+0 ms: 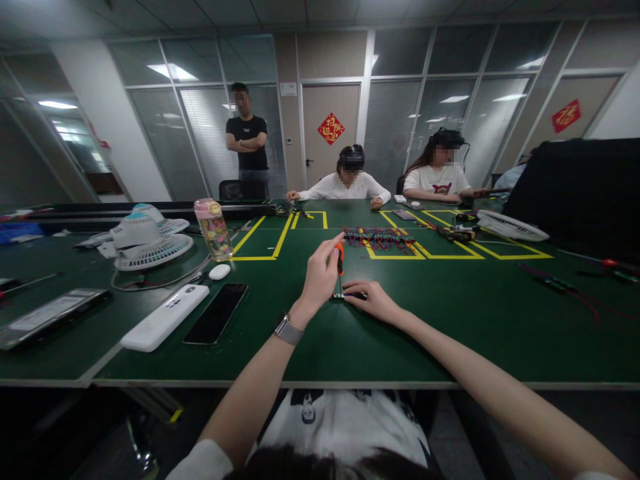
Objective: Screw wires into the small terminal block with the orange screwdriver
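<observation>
My left hand (320,272) is closed round the orange and black handle of a screwdriver (341,259). The screwdriver stands upright, its thin shaft pointing down at a small circuit board (339,296) lying on the green table. My right hand (374,301) rests low on the tabletop, its fingers gripping the board's right side beside the shaft. Something dark shows under those fingers, too small to make out. Just beyond my hands lies a row of small boards with red and blue wires (379,239).
Left of my hands lie a black phone (217,313), a long white device (166,317) and a small white case (219,272). Behind them stand a drink bottle (214,230) and white fan parts (150,240). Yellow tape (395,257) marks the table. People are across it.
</observation>
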A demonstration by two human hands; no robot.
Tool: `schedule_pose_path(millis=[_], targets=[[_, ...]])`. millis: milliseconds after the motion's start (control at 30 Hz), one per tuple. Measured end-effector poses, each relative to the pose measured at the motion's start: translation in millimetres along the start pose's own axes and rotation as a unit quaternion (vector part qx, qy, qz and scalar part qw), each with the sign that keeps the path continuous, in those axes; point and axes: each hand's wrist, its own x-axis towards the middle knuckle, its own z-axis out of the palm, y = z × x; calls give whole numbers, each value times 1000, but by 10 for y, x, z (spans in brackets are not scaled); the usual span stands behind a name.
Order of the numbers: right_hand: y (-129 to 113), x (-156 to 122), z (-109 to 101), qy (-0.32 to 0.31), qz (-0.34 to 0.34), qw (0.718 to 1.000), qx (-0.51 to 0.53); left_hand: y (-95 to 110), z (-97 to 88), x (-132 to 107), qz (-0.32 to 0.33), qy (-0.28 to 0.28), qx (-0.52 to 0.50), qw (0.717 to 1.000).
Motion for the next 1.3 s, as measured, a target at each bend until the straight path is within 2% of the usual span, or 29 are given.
schedule_pose_path(millis=[233, 467, 667, 867, 1133, 1300], targets=[[9, -3, 5, 4, -1, 1000, 3, 10, -15, -2, -7, 48, 59, 997], [35, -1, 20, 4, -3, 1000, -3, -12, -3, 6, -3, 12, 5, 1000], [64, 0, 33, 5, -5, 1000, 0, -4, -5, -2, -5, 53, 63, 997], [37, -6, 12, 1, -5, 1000, -3, -16, 11, 0, -3, 9, 12, 1000], [14, -5, 6, 2, -7, 1000, -3, 8, -10, -11, -1, 41, 71, 997], [2, -6, 0, 0, -4, 1000, -4, -22, 14, -2, -7, -3, 5, 1000]])
